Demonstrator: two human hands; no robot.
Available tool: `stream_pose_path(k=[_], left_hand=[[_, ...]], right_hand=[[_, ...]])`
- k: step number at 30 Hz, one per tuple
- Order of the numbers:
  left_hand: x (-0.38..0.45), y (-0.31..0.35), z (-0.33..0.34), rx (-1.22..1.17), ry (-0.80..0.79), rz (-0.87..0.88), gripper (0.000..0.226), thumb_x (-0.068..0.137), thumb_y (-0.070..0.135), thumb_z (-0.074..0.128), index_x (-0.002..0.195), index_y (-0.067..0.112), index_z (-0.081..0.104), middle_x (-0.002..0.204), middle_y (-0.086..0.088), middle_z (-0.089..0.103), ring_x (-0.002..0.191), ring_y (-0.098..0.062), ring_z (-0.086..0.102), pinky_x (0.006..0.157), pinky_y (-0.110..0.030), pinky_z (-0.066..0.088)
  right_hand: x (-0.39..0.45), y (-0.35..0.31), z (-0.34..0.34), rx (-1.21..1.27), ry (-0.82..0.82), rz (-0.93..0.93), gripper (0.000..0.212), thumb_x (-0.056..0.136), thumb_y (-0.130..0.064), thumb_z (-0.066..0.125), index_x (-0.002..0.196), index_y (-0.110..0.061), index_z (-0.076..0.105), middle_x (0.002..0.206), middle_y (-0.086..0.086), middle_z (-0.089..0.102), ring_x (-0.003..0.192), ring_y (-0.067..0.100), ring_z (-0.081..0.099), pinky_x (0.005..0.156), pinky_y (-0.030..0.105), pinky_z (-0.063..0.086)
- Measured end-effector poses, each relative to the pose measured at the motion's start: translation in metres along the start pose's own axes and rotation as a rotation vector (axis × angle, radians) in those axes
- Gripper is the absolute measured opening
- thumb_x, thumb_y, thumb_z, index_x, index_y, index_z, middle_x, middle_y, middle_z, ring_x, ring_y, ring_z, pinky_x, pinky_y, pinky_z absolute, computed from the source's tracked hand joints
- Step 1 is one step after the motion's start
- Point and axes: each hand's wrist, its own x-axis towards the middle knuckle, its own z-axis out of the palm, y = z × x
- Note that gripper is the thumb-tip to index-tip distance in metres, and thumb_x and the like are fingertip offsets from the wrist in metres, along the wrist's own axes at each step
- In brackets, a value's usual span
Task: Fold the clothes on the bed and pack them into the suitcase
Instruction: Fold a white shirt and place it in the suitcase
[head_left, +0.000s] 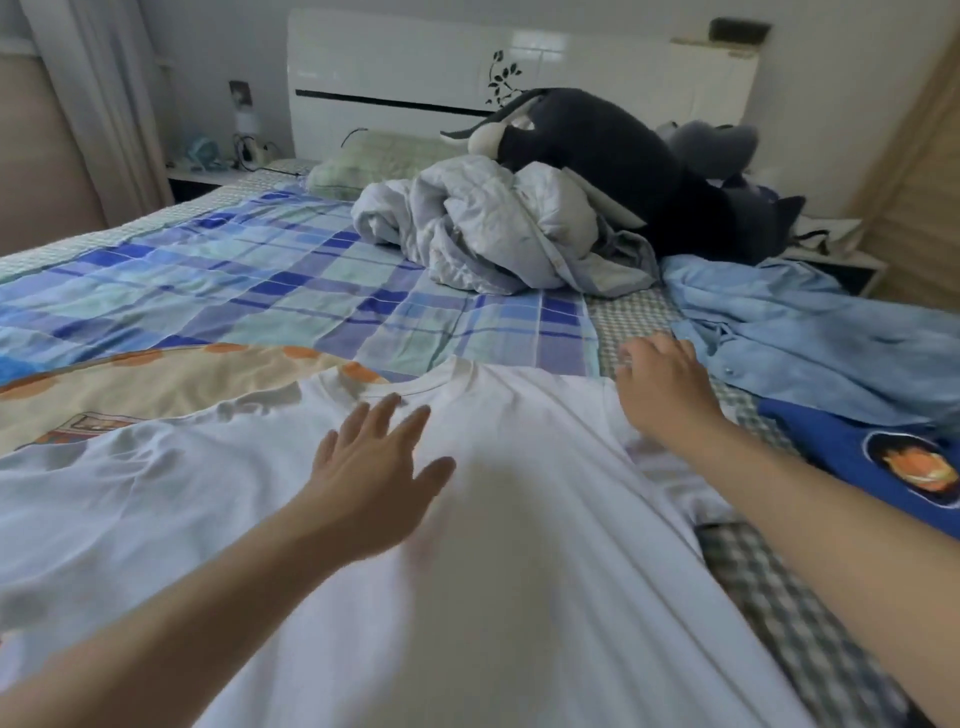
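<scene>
White T-shirt (519, 519) lies flat on the bed (234, 291) under my left hand (374, 467), fingers spread, while my right hand (665, 389) pinches its shoulder; tugging unevenly could wrinkle it.

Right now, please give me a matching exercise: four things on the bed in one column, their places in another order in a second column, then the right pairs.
1. white T-shirt
2. light blue shirt
3. crumpled quilt
4. dark plush toy

a. near the headboard
b. under the left hand
c. to the right of the right hand
d. mid-bed, in front of the plush

Pairs: 1-b, 2-c, 3-d, 4-a
</scene>
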Motion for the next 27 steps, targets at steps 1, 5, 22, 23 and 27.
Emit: stream_pose_path(k=[1,5,22,23,27], left_hand=[[-0.03,0.021,0.007,-0.046,-0.036,0.074,0.07,0.098,0.069,0.028,0.159,0.043,0.008,0.17,0.007,-0.002,0.156,-0.022,-0.006,0.126,-0.046,0.006],[-0.103,0.073,0.064,0.042,-0.197,0.15,0.077,0.086,0.076,-0.002,0.156,0.048,-0.013,0.168,0.007,-0.019,0.154,-0.023,-0.021,0.123,-0.053,-0.007],[-0.21,0.072,0.062,0.093,-0.081,0.161,0.064,0.094,0.067,0.017,0.155,0.05,0.017,0.17,0.009,0.001,0.156,-0.02,-0.004,0.126,-0.043,0.002],[-0.239,0.053,0.064,0.066,-0.068,0.13,0.068,0.089,0.073,0.008,0.154,0.056,0.014,0.169,0.013,0.0,0.156,-0.017,-0.005,0.126,-0.039,0.001],[-0.331,-0.031,0.078,0.034,-0.006,-0.124,0.072,0.087,0.079,0.002,0.154,0.054,0.007,0.17,0.004,0.012,0.157,-0.021,0.006,0.126,-0.042,0.01]], right_hand=[[-0.016,0.033,-0.011,-0.018,-0.032,0.105,0.037,0.102,-0.028,0.038,0.128,-0.008,0.055,0.137,0.016,0.048,0.123,0.038,0.041,0.102,0.044,0.038],[-0.08,0.106,-0.033,-0.035,-0.457,0.464,0.083,0.093,-0.064,0.019,0.142,-0.004,0.047,0.151,0.024,0.04,0.138,0.041,0.034,0.109,0.043,0.033],[-0.132,0.08,-0.087,0.302,-0.323,0.35,0.065,0.1,-0.037,0.051,0.155,-0.011,0.03,0.156,0.016,0.03,0.139,0.036,0.037,0.107,0.041,0.037],[-0.157,0.076,-0.096,0.344,-0.309,0.284,0.056,0.1,-0.035,0.051,0.15,-0.014,0.039,0.153,0.014,0.034,0.135,0.034,0.042,0.105,0.039,0.039],[-0.286,0.064,-0.122,0.551,-0.274,0.237,0.035,0.098,-0.027,0.056,0.13,-0.015,0.06,0.13,0.005,0.05,0.113,0.024,0.057,0.096,0.035,0.046]])
